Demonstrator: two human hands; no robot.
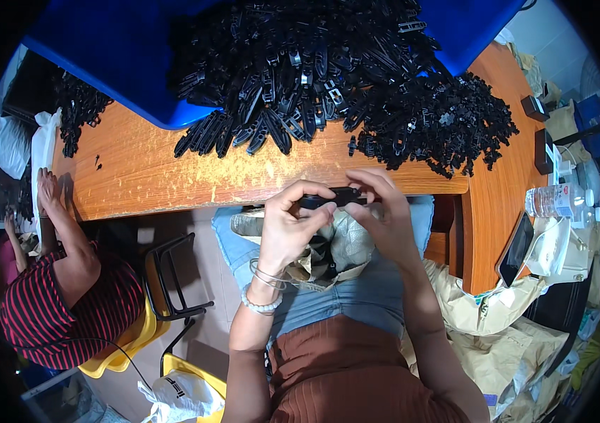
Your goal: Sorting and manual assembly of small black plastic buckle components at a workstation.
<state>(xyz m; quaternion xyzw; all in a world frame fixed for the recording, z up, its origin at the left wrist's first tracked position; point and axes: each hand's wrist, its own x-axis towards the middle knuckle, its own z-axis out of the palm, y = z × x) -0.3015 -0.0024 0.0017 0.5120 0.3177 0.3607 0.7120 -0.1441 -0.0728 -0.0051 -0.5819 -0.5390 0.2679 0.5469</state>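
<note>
Just past the table's near edge, over my lap, I hold a small black plastic part (342,197) between both hands. My left hand (291,220) pinches its left end with thumb and fingers. At the other end, the thumb and fingers of my right hand (388,215) close on it. Below them an opened paper bag (345,250) rests on my lap, with some dark pieces inside. On the table lie a big heap of long black plastic clips (271,92) and, to its right, a pile of smaller black parts (448,120).
A blue bin (124,63) lies behind the heap. Along the right of the wooden table (138,162) stand a water bottle (553,201) and a phone (516,247). Brown paper bags (511,352) crowd the lower right. At left, a person in a striped top (81,303) sits by a chair (169,282).
</note>
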